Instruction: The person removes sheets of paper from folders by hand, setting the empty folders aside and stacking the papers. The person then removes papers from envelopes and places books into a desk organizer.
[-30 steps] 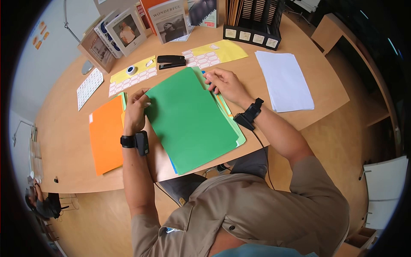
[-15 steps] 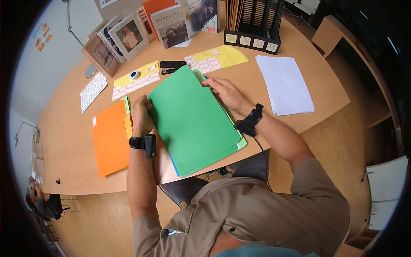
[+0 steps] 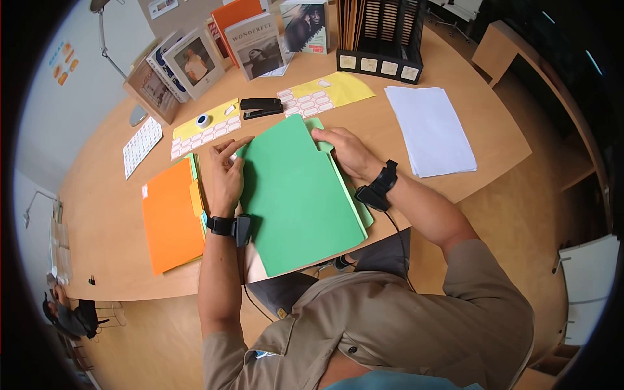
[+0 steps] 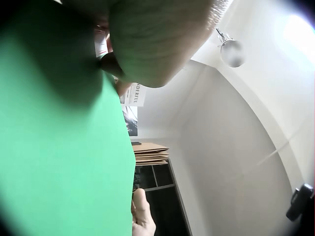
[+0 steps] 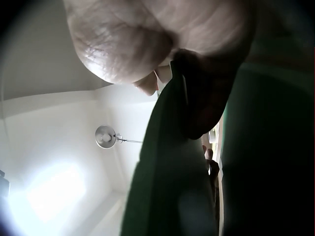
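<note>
The person's right hand (image 3: 353, 153) pinches the green paper folders (image 3: 300, 195) at their right edge, mid-frame. The left hand (image 3: 227, 177) is at their left edge, fingers partly bent; its grip is hard to tell. Left of it, an orange paper folder (image 3: 170, 218) lies on the wooden desk (image 3: 107, 240).

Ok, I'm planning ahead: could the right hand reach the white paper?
Probably yes, once it lets go of the green folders; only desk lies between the right hand and the white paper.
</note>
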Available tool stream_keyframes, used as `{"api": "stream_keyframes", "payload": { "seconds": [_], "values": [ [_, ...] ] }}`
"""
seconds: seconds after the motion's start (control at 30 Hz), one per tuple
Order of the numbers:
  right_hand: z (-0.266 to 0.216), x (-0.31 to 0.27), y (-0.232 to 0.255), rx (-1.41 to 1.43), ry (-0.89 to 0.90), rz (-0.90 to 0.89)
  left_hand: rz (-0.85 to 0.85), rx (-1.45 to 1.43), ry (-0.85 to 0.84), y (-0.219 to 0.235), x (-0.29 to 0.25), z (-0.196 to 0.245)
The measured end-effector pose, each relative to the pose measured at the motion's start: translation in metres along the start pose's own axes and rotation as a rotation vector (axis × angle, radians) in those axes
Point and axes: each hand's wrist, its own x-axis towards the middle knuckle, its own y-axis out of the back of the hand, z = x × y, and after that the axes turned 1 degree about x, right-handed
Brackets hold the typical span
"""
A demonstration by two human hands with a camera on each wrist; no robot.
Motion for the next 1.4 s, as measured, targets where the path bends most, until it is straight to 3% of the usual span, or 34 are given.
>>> {"api": "stream_keyframes", "payload": {
  "seconds": [0.07,0.13,0.33,0.4,0.5,0.63,0.7,0.9,1.33,1.4],
  "values": [
    [0.0,0.0,0.001,0.008,0.017,0.008,-0.032,-0.13,-0.018,-0.005,0.007,-0.027],
    [-0.004,-0.001,-0.001,0.017,0.034,0.015,-0.064,-0.259,-0.036,-0.004,0.007,-0.021],
    [-0.007,-0.002,-0.003,-0.056,-0.048,-0.033,-0.065,-0.512,0.143,0.002,0.008,-0.024],
    [0.001,0.005,0.002,-0.386,0.095,-0.066,-0.076,-0.641,0.218,0.004,0.008,-0.025],
    [0.002,0.003,0.002,-0.421,0.116,-0.045,-0.048,-0.789,0.236,0.002,0.01,-0.025],
    [-0.004,0.001,0.0,-0.265,0.002,-0.017,-0.03,-0.779,0.274,0.002,0.009,-0.03],
    [-0.007,-0.001,-0.004,-0.081,-0.001,-0.003,-0.071,-0.488,0.208,0.002,0.009,-0.029],
    [-0.003,0.0,-0.002,-0.092,0.042,-0.013,-0.038,-0.257,0.094,-0.006,0.002,-0.012],
    [-0.001,0.001,0.0,-0.074,0.031,-0.07,-0.05,-0.421,0.172,-0.008,0.006,-0.032],
    [-0.001,0.001,0.002,-0.11,0.094,-0.043,-0.046,-0.381,0.16,-0.009,0.006,-0.03]
  ]
}}
